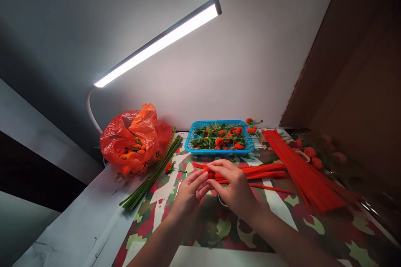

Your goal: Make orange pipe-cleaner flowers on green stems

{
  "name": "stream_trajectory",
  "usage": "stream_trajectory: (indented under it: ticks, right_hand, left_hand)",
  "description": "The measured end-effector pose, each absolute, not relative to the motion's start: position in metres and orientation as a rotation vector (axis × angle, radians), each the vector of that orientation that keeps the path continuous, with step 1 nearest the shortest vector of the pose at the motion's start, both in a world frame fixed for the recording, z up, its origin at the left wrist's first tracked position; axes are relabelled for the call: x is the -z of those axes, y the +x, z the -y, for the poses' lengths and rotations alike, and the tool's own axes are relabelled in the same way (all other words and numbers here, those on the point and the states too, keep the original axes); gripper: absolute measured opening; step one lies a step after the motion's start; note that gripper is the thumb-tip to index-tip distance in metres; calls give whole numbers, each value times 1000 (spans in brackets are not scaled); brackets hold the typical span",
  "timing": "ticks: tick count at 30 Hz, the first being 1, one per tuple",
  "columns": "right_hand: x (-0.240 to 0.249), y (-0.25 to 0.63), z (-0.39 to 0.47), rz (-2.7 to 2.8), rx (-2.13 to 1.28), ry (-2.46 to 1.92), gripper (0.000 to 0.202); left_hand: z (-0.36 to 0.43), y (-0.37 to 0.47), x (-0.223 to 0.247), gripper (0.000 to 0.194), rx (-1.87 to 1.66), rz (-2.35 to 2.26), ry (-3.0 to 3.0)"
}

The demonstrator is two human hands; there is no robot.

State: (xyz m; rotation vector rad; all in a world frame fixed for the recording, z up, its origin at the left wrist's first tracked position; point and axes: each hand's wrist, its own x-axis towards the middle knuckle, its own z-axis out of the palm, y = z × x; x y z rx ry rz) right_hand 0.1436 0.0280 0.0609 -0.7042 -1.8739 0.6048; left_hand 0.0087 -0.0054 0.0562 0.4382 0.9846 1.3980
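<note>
My left hand and my right hand meet above the middle of the table, with fingertips closed around a small red chenille-stem piece. Fingers cover most of this piece, so its full shape is hidden. Just behind my right hand lies a bundle of red chenille stems on the camouflage-patterned mat. To the left of my hands rests a single orange-red flower with a thin stem. A ring-shaped object, partly covered, shows beneath my right hand.
A blue basket at the back holds several orange-red flowers with green stems. At left stand a red plastic bag of orange flowers and a green stem bundle. More red chenille stems fan out right. A lit lamp hangs above.
</note>
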Motion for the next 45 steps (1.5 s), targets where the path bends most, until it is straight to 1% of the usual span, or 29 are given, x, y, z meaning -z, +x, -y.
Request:
stream_trajectory:
  ticks: [4, 7, 13, 17, 21, 25, 31, 35, 41, 45]
  right_hand:
    - [-57, 144, -29, 1881, -551, -675, 28]
    - [-54, 146, -33, 1929, -480, -568, 26]
    - [-56, 155, -44, 2012, -433, -402, 36]
    - [-57, 157, -47, 2033, -328, -444, 34]
    - [-54, 156, -47, 2082, -223, -504, 31]
    - [-52, 155, -48, 2078, -252, -500, 30]
    - [-48, 158, -50, 2125, -247, -457, 27]
    - [-44, 157, -51, 2123, -252, -444, 24]
    - [-43, 156, -49, 2088, -318, -437, 18]
    - [-41, 154, -47, 2080, -347, -426, 18]
  left_hand:
    - [4, 11, -57, 26, -1381, -981, 403]
    - [5, 11, -58, 26, -1333, -921, 434]
    - [1, 7, -56, 32, -1266, -937, 540]
    - [-1, 7, -52, 37, -1281, -958, 582]
    - [1, 6, -48, 31, -1255, -1025, 689]
    - [3, 6, -47, 22, -1273, -1034, 720]
    - [5, 5, -48, 21, -1251, -1068, 771]
    - [6, 5, -47, 30, -1233, -1109, 872]
    - [9, 10, -52, 61, -1335, -1125, 866]
    - [12, 15, -56, 68, -1368, -1152, 861]
